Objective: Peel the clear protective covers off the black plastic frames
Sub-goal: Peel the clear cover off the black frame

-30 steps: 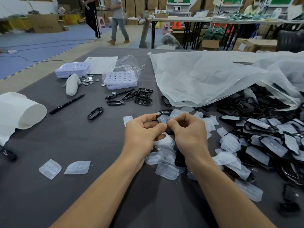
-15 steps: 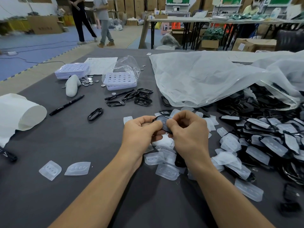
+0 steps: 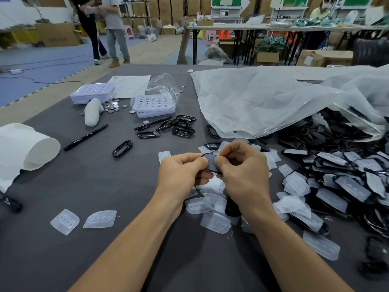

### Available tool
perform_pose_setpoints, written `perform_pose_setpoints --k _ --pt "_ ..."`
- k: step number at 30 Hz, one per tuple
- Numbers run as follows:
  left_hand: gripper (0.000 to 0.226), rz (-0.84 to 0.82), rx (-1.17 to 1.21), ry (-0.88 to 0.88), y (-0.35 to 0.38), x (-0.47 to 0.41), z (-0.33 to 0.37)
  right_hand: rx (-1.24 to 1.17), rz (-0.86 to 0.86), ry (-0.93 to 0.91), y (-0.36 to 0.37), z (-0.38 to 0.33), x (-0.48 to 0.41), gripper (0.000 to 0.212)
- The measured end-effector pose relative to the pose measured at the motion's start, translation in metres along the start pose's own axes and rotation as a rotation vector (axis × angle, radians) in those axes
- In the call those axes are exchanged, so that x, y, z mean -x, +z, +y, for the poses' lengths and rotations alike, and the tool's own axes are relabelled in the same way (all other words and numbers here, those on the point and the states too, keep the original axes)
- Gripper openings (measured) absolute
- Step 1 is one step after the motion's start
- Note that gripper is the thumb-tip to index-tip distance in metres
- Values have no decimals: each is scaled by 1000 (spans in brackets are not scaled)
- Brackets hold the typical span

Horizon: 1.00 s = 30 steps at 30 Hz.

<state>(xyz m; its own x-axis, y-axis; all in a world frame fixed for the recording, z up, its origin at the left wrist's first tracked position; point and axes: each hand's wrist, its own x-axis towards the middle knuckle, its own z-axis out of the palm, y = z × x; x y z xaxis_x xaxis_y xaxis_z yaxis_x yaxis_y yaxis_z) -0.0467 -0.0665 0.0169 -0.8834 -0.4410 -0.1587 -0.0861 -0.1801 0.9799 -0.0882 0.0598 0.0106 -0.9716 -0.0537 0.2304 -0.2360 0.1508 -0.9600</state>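
Observation:
A black plastic frame (image 3: 211, 162) with a clear cover on it is held above the grey table (image 3: 94, 186) between both hands. My left hand (image 3: 181, 171) pinches its left end. My right hand (image 3: 242, 171) pinches the right side with thumb and forefinger, hiding most of the frame. Loose peeled clear covers (image 3: 207, 205) lie under and around my hands. A big heap of covered black frames (image 3: 336, 175) fills the right. Bare black frames (image 3: 181, 127) lie in a small group further back.
A large clear plastic bag (image 3: 273, 102) drapes over the heap at the back right. Two lilac trays (image 3: 154, 105), coins (image 3: 112, 106), a black pen (image 3: 86, 137), a white roll (image 3: 27, 148) and two covers (image 3: 84, 220) lie left. Two people (image 3: 109, 28) stand beyond the table.
My hands have stayed together on the frame, shifting only slightly, and my right fingers have curled further over it. The two people in the background walked left.

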Motion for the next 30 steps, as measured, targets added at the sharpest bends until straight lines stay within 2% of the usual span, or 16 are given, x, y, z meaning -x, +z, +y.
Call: perform_pose_setpoints --k 7,11,15,20,22,25,27,30 --pt "8 83 -23 73 -2 -1 -5 -129 -98 155 -2 1 -4 13" --pt "19 6 -36 77 -6 -2 -4 -130 -137 134 -6 0 -10 22" --pt "18 -53 -137 114 -11 -2 -1 -166 -215 123 -10 -1 -13 26" --pt "17 -11 -147 167 -9 -2 -3 -248 -232 209 -9 1 -12 36" --pt "16 24 -175 197 -7 -3 -5 -236 -196 185 -7 2 -11 29" --pt "18 -13 -262 239 -7 -1 -8 -63 -200 50 -6 3 -8 11" --pt "23 -83 -281 228 -7 -1 -7 -18 -206 23 -7 4 -10 14" --pt "32 -139 -226 170 -9 -2 -3 -78 -231 76 -10 5 -13 21"
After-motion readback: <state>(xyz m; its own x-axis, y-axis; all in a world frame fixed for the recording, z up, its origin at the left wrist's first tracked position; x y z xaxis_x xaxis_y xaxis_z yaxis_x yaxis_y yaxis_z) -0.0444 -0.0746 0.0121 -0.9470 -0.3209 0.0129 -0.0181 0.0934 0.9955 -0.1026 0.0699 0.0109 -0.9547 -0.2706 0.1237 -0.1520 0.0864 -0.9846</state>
